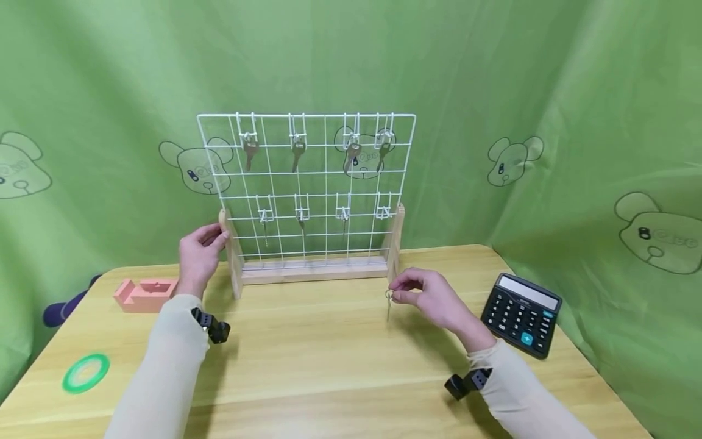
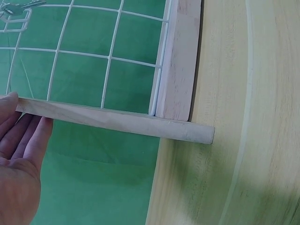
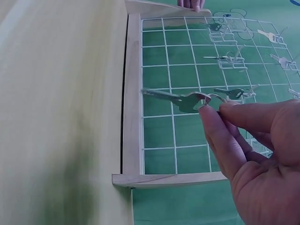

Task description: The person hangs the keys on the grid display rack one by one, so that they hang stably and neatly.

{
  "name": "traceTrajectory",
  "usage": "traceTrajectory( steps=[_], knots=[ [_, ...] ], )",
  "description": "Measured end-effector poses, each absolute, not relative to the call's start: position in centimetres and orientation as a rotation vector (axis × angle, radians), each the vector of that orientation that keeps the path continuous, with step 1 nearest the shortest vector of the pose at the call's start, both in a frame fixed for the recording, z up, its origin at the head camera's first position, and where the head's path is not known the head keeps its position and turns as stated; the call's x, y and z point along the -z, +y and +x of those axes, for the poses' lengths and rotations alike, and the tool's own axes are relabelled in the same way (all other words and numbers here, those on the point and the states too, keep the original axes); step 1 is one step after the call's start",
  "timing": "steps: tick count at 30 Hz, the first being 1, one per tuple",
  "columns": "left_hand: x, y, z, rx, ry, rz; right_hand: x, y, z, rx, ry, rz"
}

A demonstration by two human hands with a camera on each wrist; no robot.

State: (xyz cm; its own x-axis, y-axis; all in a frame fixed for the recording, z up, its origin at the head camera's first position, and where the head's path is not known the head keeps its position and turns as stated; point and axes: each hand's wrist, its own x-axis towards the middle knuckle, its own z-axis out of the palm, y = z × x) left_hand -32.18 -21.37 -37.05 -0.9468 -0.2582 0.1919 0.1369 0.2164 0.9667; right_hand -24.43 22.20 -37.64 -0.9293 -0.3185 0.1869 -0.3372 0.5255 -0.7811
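A white wire grid rack (image 1: 307, 183) in a wooden frame stands on the table (image 1: 329, 366), with several keys hanging from its hooks. My left hand (image 1: 200, 253) rests with straight fingers (image 2: 18, 136) against the rack's left wooden post (image 1: 233, 256). My right hand (image 1: 433, 299) pinches a small key (image 1: 388, 303) by its ring, just in front of the rack's right post (image 1: 396, 244). In the right wrist view the key (image 3: 180, 99) hangs from thumb and forefinger before the grid. The lower right hook (image 1: 382, 210) holds nothing.
A black calculator (image 1: 521, 314) lies at the table's right. A pink block-shaped object (image 1: 144, 294) sits at the left, a green ring of tape (image 1: 86, 372) nearer the front left. Green cloth hangs behind.
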Motion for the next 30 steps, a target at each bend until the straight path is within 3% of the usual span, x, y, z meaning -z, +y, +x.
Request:
traceTrajectory(
  steps=[30],
  knots=[
    [37.1,-21.3,-32.0,1.791,-2.173,0.116,35.2,22.2,-27.3,-1.408,-2.604,0.472]
  ],
)
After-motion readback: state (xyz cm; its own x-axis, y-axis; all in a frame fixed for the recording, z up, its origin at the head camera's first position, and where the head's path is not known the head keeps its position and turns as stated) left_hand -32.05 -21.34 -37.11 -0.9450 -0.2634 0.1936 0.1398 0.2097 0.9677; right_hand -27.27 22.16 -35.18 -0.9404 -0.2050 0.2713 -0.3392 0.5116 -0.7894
